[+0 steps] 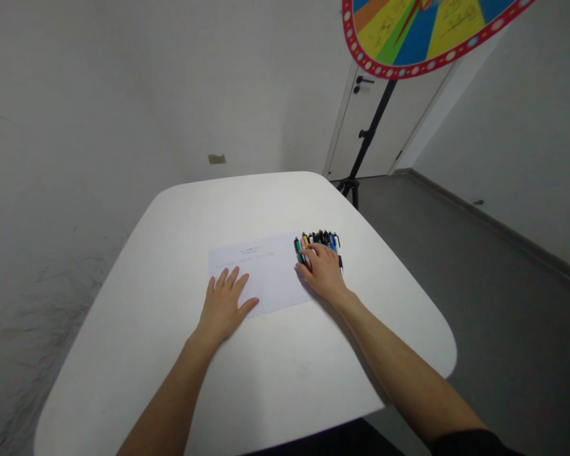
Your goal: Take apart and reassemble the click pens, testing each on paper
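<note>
My left hand (223, 309) lies flat with spread fingers on the lower left part of a white sheet of paper (278, 278). A few faint lines of print show near the top of the sheet. My right hand (323, 272) rests over a row of several pens (322, 237) at the sheet's right side, its fingers laid across them and its thumb apart. Among the pens are a green pen (297, 246) at the left end, a yellow one, black ones and a blue one. The palm and fingers hide their lower parts.
The white table (171, 253) has rounded corners. Behind its right side a colourful prize wheel (413, 44) stands on a black tripod (368, 136), in front of a white door (384, 120). A wall runs along the left and back.
</note>
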Tool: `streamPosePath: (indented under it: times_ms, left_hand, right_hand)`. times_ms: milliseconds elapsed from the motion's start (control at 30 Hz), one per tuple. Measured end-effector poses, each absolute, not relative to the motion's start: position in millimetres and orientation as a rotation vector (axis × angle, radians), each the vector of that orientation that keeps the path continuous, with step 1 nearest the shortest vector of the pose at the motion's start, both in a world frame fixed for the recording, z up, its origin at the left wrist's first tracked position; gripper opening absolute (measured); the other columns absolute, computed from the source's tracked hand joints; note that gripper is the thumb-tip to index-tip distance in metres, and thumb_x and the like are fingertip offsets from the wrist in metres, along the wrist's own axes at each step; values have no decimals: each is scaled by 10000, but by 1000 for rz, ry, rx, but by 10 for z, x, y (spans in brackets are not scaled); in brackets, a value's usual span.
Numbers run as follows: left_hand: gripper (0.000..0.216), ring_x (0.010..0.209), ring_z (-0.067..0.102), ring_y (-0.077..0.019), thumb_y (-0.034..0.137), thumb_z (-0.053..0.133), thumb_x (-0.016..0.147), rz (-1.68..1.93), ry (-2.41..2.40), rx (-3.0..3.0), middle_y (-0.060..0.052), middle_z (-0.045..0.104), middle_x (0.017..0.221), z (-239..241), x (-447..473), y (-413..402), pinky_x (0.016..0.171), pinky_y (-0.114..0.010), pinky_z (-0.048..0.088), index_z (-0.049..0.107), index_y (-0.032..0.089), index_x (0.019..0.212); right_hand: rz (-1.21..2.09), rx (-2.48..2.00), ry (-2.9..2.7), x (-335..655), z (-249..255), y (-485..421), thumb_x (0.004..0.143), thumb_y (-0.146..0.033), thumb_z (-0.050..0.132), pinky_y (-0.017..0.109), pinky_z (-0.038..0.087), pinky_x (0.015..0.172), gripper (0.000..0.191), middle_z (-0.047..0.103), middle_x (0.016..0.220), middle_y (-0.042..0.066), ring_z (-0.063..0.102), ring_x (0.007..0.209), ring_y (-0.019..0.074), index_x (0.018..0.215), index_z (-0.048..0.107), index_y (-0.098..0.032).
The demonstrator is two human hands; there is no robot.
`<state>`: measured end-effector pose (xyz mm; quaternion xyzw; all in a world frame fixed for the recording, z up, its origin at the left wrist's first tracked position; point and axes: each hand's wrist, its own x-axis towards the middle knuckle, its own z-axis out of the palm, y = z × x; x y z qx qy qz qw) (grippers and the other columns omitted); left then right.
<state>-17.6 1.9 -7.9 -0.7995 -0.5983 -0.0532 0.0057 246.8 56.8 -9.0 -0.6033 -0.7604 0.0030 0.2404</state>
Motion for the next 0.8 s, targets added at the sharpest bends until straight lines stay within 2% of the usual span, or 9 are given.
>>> streamPosePath:
  times_ms: [367, 567, 800]
  left_hand:
    - [582, 1406, 318, -342, 527, 466, 914, -177, -1880, -2490, -116, 403, 1506, -57, -177, 17, 1130, -558, 278, 470, 193, 1391]
    - [584, 1396, 342, -339, 533, 487, 902, -214, -1871, -2467, -126, 423, 1491, -111, -188, 29, 1129, -555, 282, 485, 197, 1380]
    - [577, 1394, 347, -341, 539, 489, 899, -236, -1871, -2474, -123, 429, 1488, -127, -201, 33, 1124, -559, 287, 499, 201, 1367]
  right_hand:
    - [49, -1673, -2124, 2405, -23, 490, 865, -370, 538, 456, 280, 1019, 335, 573, 1264, 137, 450, 1203, 296, 1131, 632, -190]
    - [-25, -1690, -2092, 2411, -68, 517, 854, -248, 517, 444, 274, 999, 264, 605, 1208, 113, 463, 1168, 279, 1073, 658, -209]
    - [-64, -1789, -2031, 2454, -85, 573, 822, -160, 493, 450, 294, 977, 295, 618, 1205, 111, 484, 1153, 279, 1059, 664, -193]
